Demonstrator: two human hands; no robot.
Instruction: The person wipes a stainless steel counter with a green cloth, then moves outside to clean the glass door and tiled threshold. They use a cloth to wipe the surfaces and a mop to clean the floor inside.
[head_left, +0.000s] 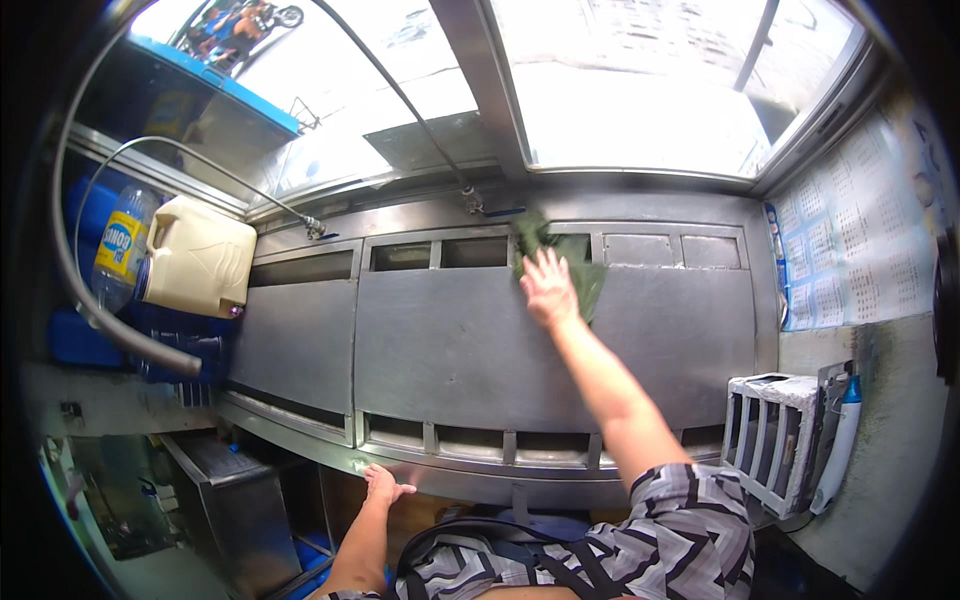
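Observation:
My right hand (550, 289) reaches to the far side of the stainless steel counter (457, 337) and rests, fingers spread, on a dark green cloth (591, 281). The cloth is bunched and blurred beyond my fingertips, over the far row of rectangular openings. Just beyond it is a valve with a blue lever (504, 213). My left hand (386, 484) is at the near edge of the counter, thumb and fingers apart, holding nothing.
At the left stand a cream plastic jerrycan (202, 255) and a clear bottle with a yellow label (120, 244). A gray hose (150, 349) arches there. A white slatted rack (772, 442) stands at the right. Windows (637, 97) line the far side.

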